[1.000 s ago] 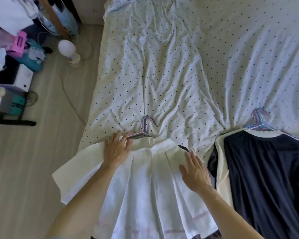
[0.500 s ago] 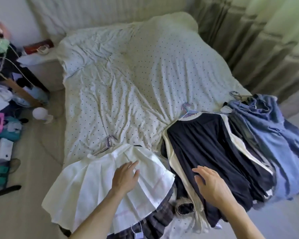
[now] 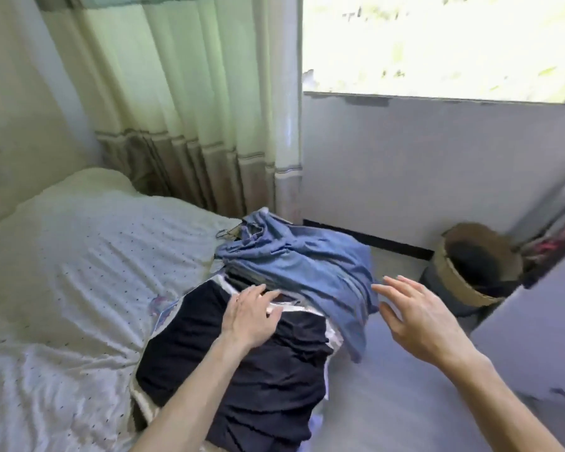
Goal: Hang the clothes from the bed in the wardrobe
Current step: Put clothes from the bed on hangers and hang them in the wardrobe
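Observation:
A pile of clothes lies at the right edge of the bed (image 3: 62, 256). A blue garment (image 3: 304, 265) tops the pile, hanging partly over the bed's side. Beside it lies a dark navy garment with white trim (image 3: 242, 363). My left hand (image 3: 252, 316) rests flat on the navy garment, fingertips at the blue garment's edge. To the right of the blue garment, my right hand (image 3: 418, 316) hovers with fingers spread, holding nothing. A hanger hook (image 3: 225, 233) pokes out behind the blue garment.
A woven basket (image 3: 470, 272) stands on the floor to the right of the bed, below the window wall. Green curtains (image 3: 183, 109) hang behind the bed. A grey panel (image 3: 535, 337), perhaps a wardrobe door, is at the right edge.
My view has swung right, from the white skirt to the blue and navy pile. Both hands left the skirt and moved over to that pile.

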Tool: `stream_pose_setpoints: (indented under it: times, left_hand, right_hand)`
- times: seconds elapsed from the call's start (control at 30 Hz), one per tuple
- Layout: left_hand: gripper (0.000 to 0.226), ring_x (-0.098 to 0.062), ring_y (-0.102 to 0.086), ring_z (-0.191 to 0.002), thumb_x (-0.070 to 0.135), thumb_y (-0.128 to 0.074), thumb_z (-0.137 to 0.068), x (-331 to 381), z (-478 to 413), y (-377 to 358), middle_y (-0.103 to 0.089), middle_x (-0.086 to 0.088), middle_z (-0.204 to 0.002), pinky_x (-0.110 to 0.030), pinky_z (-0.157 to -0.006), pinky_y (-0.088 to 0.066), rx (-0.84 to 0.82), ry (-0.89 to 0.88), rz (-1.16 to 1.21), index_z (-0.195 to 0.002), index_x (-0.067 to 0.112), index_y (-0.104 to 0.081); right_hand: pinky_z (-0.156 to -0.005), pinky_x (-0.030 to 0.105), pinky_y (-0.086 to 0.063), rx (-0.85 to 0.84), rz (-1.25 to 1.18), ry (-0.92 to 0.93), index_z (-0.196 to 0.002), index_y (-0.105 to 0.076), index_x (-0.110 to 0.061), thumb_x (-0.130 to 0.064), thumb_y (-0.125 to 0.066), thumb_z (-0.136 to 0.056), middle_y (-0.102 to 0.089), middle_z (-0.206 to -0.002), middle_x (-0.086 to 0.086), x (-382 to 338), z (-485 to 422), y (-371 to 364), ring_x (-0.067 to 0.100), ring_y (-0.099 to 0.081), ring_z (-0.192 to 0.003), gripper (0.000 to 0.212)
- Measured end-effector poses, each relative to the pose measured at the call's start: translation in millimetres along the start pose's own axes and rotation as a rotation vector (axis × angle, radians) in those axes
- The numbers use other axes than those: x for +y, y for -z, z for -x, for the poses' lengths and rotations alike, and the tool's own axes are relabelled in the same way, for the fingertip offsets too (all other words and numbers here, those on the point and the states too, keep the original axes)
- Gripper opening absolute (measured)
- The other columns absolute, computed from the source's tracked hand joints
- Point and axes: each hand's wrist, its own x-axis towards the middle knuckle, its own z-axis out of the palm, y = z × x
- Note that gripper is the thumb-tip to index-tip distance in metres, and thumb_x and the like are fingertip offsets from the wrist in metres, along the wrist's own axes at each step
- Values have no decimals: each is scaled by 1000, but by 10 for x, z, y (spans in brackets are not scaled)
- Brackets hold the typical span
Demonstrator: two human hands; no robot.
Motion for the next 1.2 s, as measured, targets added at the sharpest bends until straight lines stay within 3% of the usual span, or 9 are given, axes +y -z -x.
stream_pose_setpoints:
  times: [0.1,0.23,0.33,0.43,0.5,0.63,0.77,0.9,1.2]
  left_hand:
    - [48,-15,-29,-146,53,-42,-98,917,-549,239,-37,5,-157,-41,-120,-21,44,-192,-30,-145,42,-43]
    - [54,-18,-36,-143,58,-38,-91,2078,-1102,359,-44,3,-153,-43,-117,-30,127,-473,-51,-141,42,-50]
    - [60,-23,-46,-137,61,-32,-85,2943,-1354,321,-53,0,-145,-43,-113,-36,149,-697,-28,-135,40,-58]
    - [46,-19,-37,-143,51,-45,-95,3783,-1465,245,-47,6,-150,-36,-117,-28,120,-892,-28,-139,43,-51]
    - [46,-14,-26,-148,48,-47,-99,4260,-1493,142,-37,10,-157,-33,-120,-20,55,-1009,-30,-144,46,-44]
    - [47,-13,-23,-149,50,-43,-99,4999,-1442,-8,-32,10,-159,-33,-120,-19,-54,-1259,-49,-146,46,-39]
    - [47,-15,-28,-147,52,-40,-100,5660,-1400,-58,-34,10,-158,-35,-120,-22,-58,-1495,-64,-147,47,-38]
    - [47,-15,-29,-146,48,-43,-100,6206,-1149,-141,-32,10,-159,-33,-119,-20,-127,-1683,-38,-147,46,-38]
    - [49,-23,-33,-144,44,-49,-99,7222,-369,-288,-32,1,-159,-38,-119,-23,-213,-1992,38,-148,41,-41]
  right_hand:
    - [-121,36,-25,74,-2,-157,-146,-48,-33,-42,-46,-101,-43,-155,-6,541,192,397,16,-30,-148,46]
    - [-119,37,-28,214,-27,-379,-143,-52,-34,-46,-35,-96,-45,-153,-7,1152,542,820,15,-32,-146,51]
    - [-120,31,-22,244,-48,-565,-145,-47,-38,-51,-24,-95,-40,-155,-13,1546,889,944,10,-27,-147,57]
    - [-119,26,-18,283,-48,-756,-146,-45,-40,-56,-17,-92,-39,-155,-15,1864,1211,1009,8,-26,-148,62]
    - [-119,26,-16,290,-30,-881,-147,-43,-39,-51,-26,-98,-37,-157,-14,2005,1414,1049,8,-24,-148,53]
    - [-119,29,-21,373,-2,-1115,-144,-49,-36,-49,-32,-98,-43,-154,-10,2090,1773,1168,13,-31,-146,51]
    - [-120,28,-19,448,26,-1337,-146,-47,-35,-44,-41,-103,-41,-154,-10,2022,2098,1231,12,-29,-147,44]
    - [-120,27,-18,482,35,-1558,-148,-42,-38,-47,-32,-103,-36,-157,-14,1829,2359,1223,10,-24,-148,46]
    - [-119,29,-21,514,14,-1827,-152,-32,-36,-42,-34,-105,-30,-159,-14,1685,2836,1175,10,-20,-149,48]
